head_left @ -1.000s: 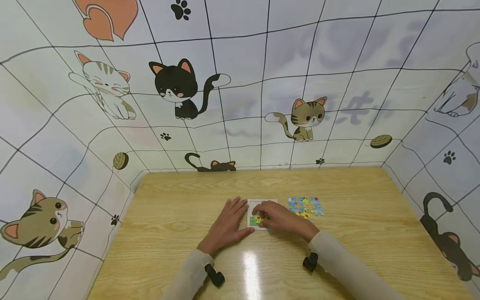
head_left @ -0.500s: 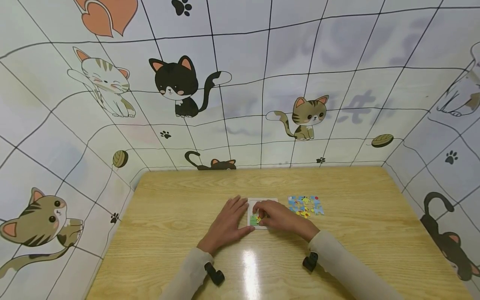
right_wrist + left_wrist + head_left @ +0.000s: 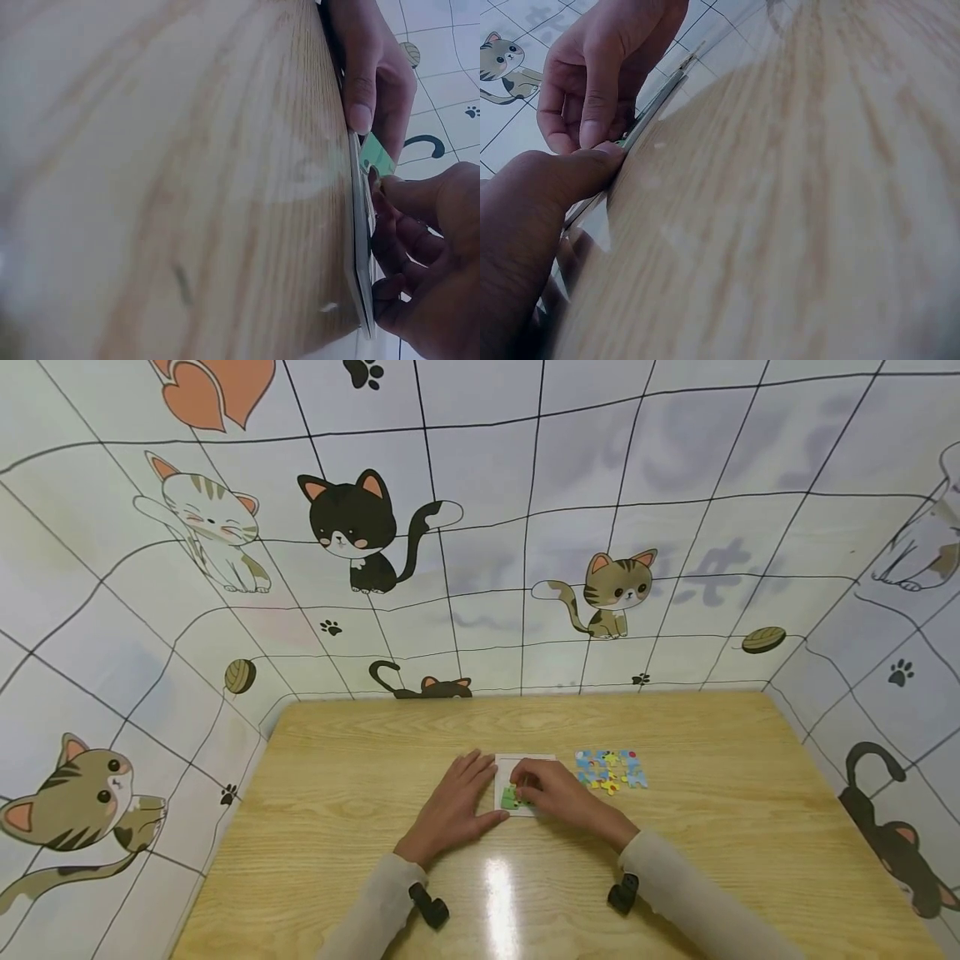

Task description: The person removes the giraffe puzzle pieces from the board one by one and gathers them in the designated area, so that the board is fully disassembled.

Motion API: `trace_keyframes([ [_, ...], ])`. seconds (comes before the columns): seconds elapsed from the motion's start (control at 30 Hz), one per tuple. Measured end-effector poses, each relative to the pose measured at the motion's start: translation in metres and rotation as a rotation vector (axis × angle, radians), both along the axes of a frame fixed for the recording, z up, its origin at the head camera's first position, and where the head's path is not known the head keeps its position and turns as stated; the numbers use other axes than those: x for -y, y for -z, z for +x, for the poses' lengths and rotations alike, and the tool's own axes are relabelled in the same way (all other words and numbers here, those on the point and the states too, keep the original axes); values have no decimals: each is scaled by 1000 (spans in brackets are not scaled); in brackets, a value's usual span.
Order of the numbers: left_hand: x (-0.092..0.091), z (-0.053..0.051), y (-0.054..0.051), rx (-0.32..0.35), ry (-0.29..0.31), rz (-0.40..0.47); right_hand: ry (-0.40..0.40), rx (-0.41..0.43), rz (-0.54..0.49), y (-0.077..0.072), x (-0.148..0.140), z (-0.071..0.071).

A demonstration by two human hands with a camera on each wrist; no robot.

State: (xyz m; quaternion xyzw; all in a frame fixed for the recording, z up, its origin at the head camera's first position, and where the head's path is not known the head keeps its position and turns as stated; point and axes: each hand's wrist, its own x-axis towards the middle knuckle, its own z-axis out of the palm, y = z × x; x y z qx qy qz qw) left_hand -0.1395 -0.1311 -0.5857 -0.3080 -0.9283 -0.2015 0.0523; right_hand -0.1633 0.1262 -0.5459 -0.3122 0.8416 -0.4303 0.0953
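Observation:
A small white puzzle tray (image 3: 504, 765) lies on the table, with green jigsaw pieces (image 3: 509, 798) at its lower left. My left hand (image 3: 455, 806) rests beside it with fingers extended, and its thumb touches the tray's near edge. Over the tray, my right hand (image 3: 558, 793) has its thumb and index finger pinched on a jigsaw piece that they mostly hide. In the right wrist view, a green jigsaw piece (image 3: 377, 154) stands tilted off the tray between the two hands' thumbs. My right hand's other fingers are curled.
Several loose jigsaw pieces (image 3: 611, 770), blue, yellow and red, lie grouped right of the tray on the wooden table (image 3: 360, 760). Walls printed with cats (image 3: 480, 552) close off the table's back and sides.
My right hand has shifted slightly to the right over the tray. The green at the lower left looks tilted, and the red and yellow bit seen there is now hidden. My left hand stays put.

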Motion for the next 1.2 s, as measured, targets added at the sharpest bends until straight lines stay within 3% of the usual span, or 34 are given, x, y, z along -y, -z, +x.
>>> trace_keyframes([
  [0.37,-3,-2,0,20,-3,-13,132,-31,-92,-2,-15,7],
  [0.6,-5,1,1,71,-56,-35,221,-26,-146,-7,-43,13],
  [0.9,-6,1,3,90,-91,-119,321,-89,-155,-6,-83,15],
  [1.07,-6,1,0,100,-90,-95,352,-118,-116,-8,-99,18],
  [1.2,-6,1,-2,119,-93,-70,358,-92,-93,-9,-108,22],
])
